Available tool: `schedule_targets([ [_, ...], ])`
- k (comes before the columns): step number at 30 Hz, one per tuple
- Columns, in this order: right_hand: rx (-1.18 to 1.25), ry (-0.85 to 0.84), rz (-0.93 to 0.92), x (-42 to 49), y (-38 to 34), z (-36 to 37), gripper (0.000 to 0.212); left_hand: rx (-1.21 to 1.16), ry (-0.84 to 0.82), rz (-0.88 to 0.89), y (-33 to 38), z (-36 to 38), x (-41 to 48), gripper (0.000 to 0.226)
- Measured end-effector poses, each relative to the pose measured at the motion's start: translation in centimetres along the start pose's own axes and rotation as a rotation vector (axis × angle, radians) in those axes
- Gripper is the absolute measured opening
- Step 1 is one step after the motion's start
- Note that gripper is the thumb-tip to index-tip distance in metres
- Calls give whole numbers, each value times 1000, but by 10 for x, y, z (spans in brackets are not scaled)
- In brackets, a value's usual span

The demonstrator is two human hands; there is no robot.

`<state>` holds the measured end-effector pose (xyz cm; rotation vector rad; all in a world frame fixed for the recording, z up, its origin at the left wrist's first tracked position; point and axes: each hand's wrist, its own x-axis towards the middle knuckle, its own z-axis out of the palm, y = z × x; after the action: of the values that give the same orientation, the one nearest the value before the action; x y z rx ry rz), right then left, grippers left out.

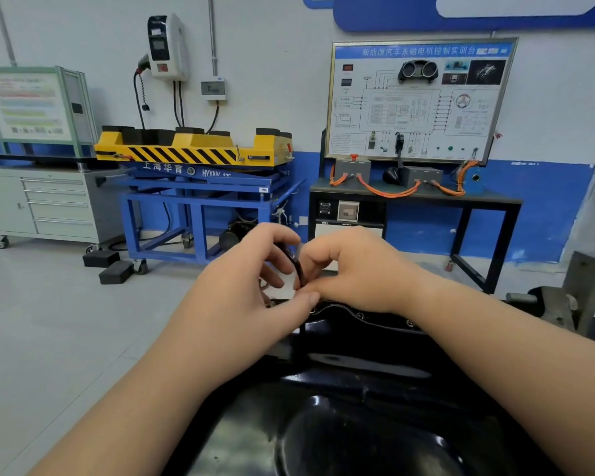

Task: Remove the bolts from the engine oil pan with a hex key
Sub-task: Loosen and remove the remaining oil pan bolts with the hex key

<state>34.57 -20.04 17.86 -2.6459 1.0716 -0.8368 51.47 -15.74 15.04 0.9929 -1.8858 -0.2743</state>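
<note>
The black engine oil pan (340, 424) is lying closest to the camera, filling the lower centre of the view with its glossy domed surface facing up. Both bare forearms are reaching forward over it, the left entering from the lower left corner and the right from the lower right edge, and they are converging at the pan's far rim.

Along that far flange, several bolts (359, 315) are sitting in their holes, spaced apart from one another.

Just above the flange, the left hand (251, 283) is arching with its fingers curled over the upper end of the dark hex key (295, 266), gripping it, while its thumb is stretching down to the flange edge. The right hand (351, 269) is sitting knuckles-up directly beside the left, its bent fingers meeting the key from the other side. Whether those fingers are closing around the key cannot be told, since their tips are hidden. The key is standing roughly upright between the two hands, and its lower end is hidden behind the left thumb.

At right, a grey metal stand (564, 304) is rising beside the pan.

Farther back, a blue wheeled frame (193, 214) is carrying a yellow, black-striped platform (193, 149). A grey drawer cabinet (49, 204) is standing to its left, and a framed training board (416, 97) is resting on a black bench (416, 197) to its right. A charger unit (167, 46) is hanging on the wall.
</note>
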Motion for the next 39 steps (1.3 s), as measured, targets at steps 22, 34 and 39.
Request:
schedule_targets([
  [22,38,-56,-16,-2,1,0,10,73,82,62,1,-1,0,24],
  [34,-71,8,-5,3,-3,3,31,-110,74,-33,1,-2,2,35],
  [39,-21,0,-53,3,-3,6,28,59,37,62,5,-2,0,13],
])
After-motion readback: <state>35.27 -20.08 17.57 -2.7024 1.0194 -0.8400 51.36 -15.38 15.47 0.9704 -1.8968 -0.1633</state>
